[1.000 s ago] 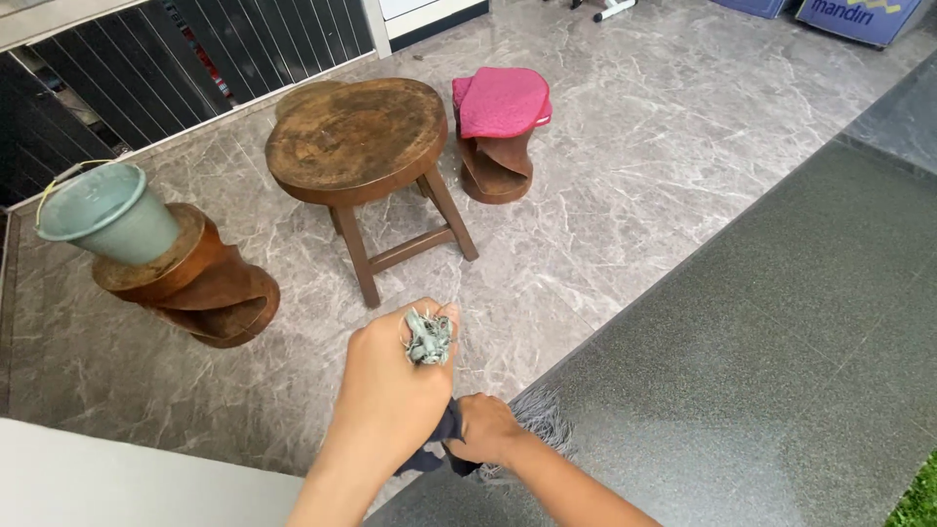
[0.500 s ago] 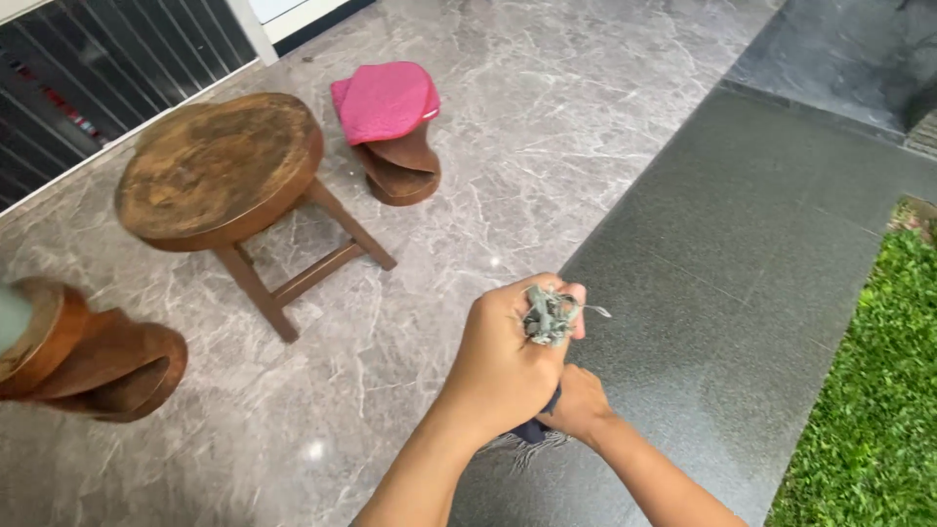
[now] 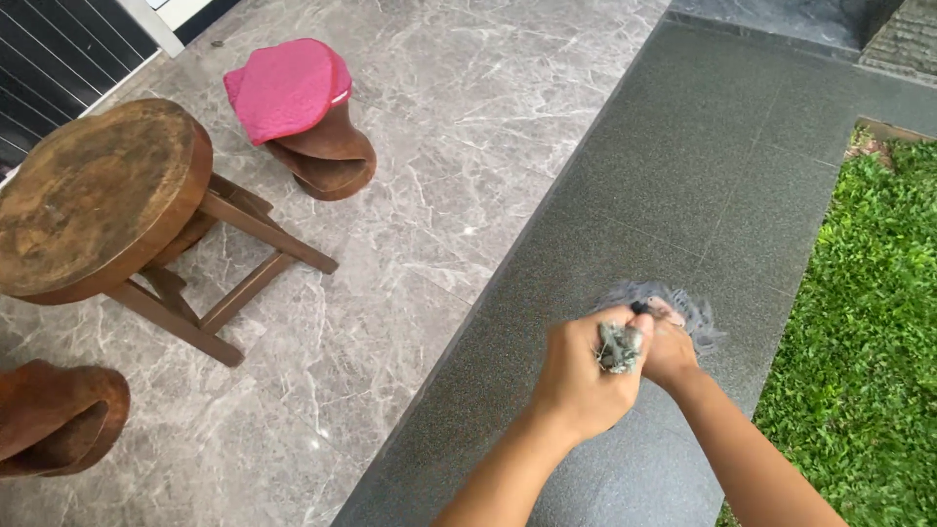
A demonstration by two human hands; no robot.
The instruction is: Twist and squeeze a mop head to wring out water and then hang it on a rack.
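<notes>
Head view, looking down: both hands meet over a dark grey speckled floor strip (image 3: 683,166) that runs between pale marbled floor tiles (image 3: 468,88) and a patch of green grass (image 3: 859,322). The left hand (image 3: 583,376) is clenched around a bunch of grey-green frayed strands (image 3: 619,347) that poke out between thumb and fingers. The right hand (image 3: 672,349) sits just behind it, touching it, fingers closed on something dark; most of that hand is hidden by the left one, so what it grips is hard to make out. A blurred grey fringe (image 3: 683,304) spreads beyond the knuckles, too smeared to read clearly. On the tiles stand a round wooden stool (image 3: 93,195), a curved wooden seat with a pink cushion (image 3: 288,86), and another brown curved seat (image 3: 59,420) cut off by the left edge.
</notes>
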